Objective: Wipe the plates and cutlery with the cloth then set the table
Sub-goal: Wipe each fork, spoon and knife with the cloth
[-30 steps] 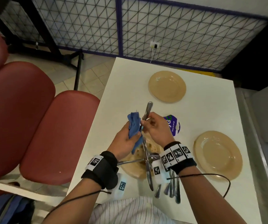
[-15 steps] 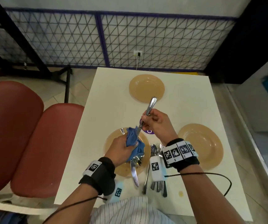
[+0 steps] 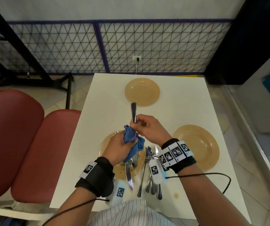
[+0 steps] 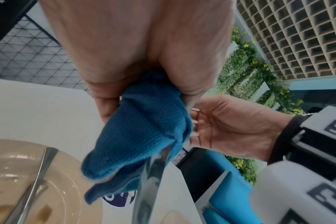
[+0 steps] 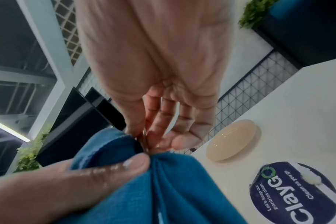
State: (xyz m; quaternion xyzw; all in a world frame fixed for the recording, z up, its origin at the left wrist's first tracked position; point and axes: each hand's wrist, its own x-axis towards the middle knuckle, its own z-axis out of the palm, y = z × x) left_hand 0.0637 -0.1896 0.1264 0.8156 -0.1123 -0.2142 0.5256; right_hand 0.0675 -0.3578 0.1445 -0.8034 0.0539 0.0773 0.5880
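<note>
Even, soft daylight in the head view; both wrist views blur close up, edges bowed.

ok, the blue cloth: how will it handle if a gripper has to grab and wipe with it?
Likely floppy: the blue cloth bunches in the left hand and its loose end droops. Probably light, since the fingers hold the whole wad. Its woven texture likely grips rather than slips, wrapping the knife pinched by the right hand.
</note>
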